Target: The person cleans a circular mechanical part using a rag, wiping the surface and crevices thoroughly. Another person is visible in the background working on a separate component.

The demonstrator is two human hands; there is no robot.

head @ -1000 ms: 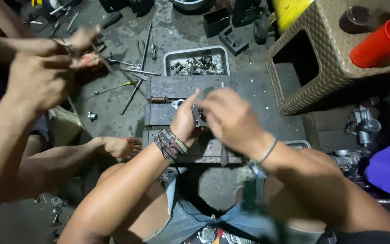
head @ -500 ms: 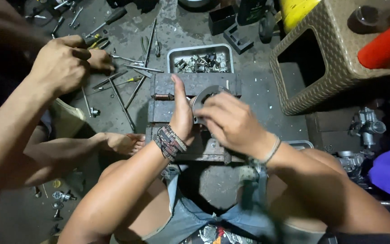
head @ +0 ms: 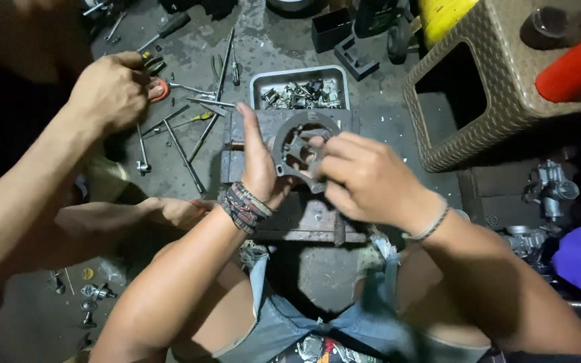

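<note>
One grey metal plate (head: 298, 151), round and pierced with openings and small holes, is held up just above the rusty metal block (head: 290, 176), in front of the parts tray (head: 299, 86); it looks like a stiff casting, fairly heavy for its size, probably oily, and best taken by the rim. The left hand (head: 258, 165) backs the plate's left edge with thumb raised and fingers closed behind it, while the right hand (head: 364, 180) pinches its right rim. Left of the block, a co-worker's hand (head: 110, 91) grips a tool among scattered screwdrivers (head: 193, 138).
</note>
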